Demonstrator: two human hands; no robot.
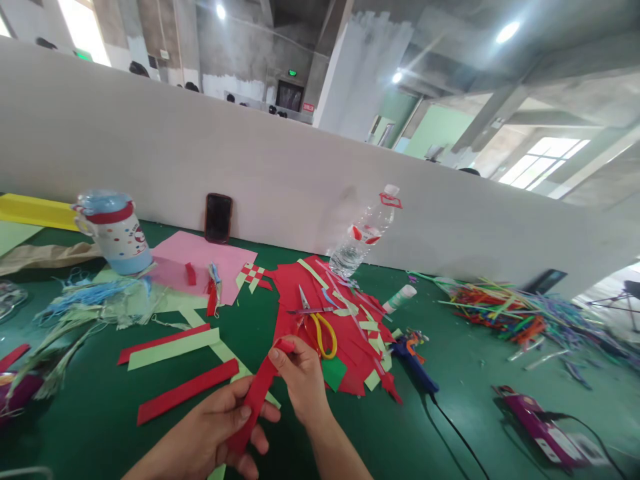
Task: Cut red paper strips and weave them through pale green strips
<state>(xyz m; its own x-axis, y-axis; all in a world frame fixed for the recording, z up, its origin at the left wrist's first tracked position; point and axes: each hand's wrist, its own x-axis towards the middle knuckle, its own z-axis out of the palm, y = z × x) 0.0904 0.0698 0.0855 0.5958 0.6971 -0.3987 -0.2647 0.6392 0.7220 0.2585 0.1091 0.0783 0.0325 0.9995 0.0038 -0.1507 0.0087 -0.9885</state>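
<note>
A red paper strip (257, 395) is held between both hands low in the middle of the head view. My left hand (215, 433) pinches its lower end with thumb on top. My right hand (300, 377) grips its upper end, fingers curled closed. Just beyond my right hand lie yellow-handled scissors (320, 330) on a heap of red paper (305, 287) with pale green strips. More red strips (187, 392) and a pale green strip (173, 348) lie to the left on the green table (450, 373).
A blue-lidded mug (117, 230), pink paper (200, 263) and a phone (219, 217) against the white partition (280, 173) stand at the back. A water bottle (365, 233), glue stick (400, 298), blue glue gun (415, 360), pile of coloured strips (520, 313) and purple tool (543, 427) lie right.
</note>
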